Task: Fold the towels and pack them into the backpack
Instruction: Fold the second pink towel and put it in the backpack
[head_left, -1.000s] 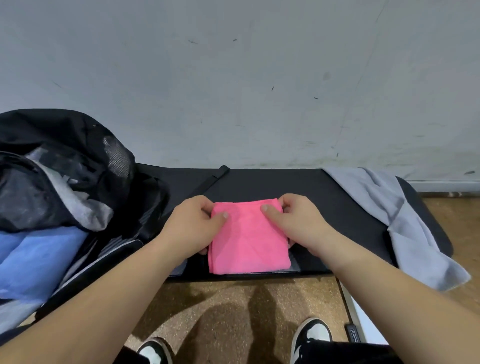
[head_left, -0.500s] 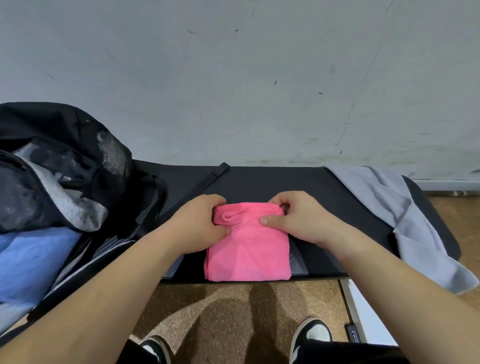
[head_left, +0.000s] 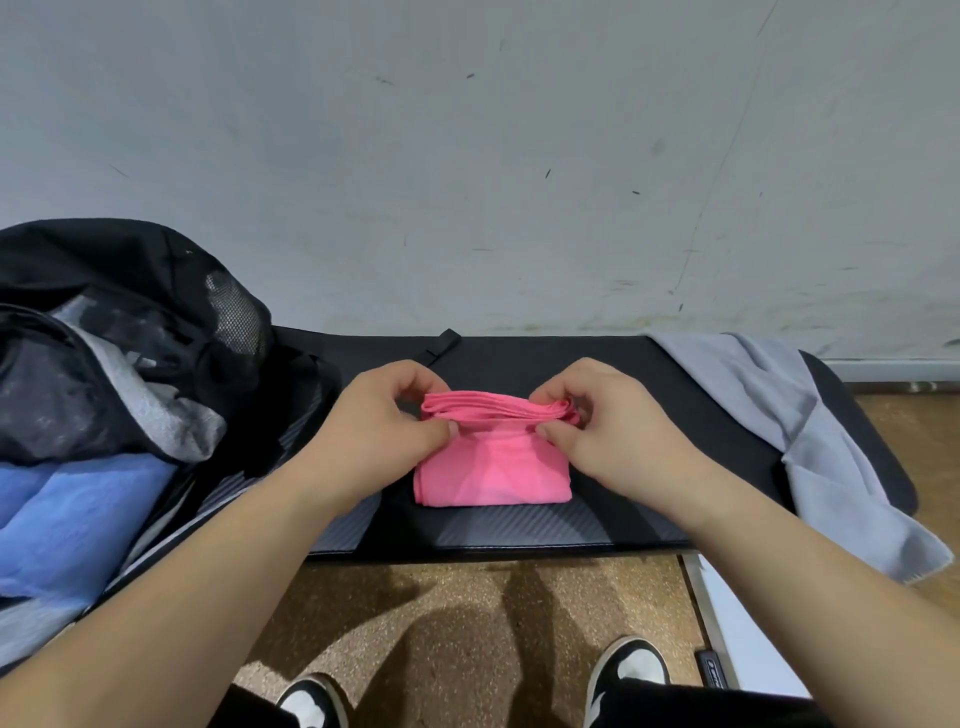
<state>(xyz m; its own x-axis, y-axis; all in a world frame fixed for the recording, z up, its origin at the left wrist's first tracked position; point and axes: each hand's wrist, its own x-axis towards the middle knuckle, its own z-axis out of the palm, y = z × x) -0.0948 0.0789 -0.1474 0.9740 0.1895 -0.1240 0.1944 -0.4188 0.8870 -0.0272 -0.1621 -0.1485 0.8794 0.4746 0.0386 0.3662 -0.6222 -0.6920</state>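
Note:
A folded pink towel (head_left: 493, 470) lies on the black table (head_left: 545, 358) in front of me. Its far edge is lifted off the table in a stack of layers. My left hand (head_left: 379, 421) pinches the left end of that raised edge and my right hand (head_left: 608, 421) pinches the right end. An open black backpack (head_left: 156, 312) sits at the table's left end, with a blue towel (head_left: 67, 525) and a grey towel (head_left: 150, 405) inside it. A loose grey towel (head_left: 810, 431) is draped over the table's right end.
A pale wall stands right behind the table. Below the front edge is a speckled brown floor (head_left: 467, 613) with my two black-and-white shoes. A white panel (head_left: 727, 623) stands on the floor at the right.
Both hands have gone from pressing flat on the pink towel to pinching its far edge, which has risen off the table and come toward me.

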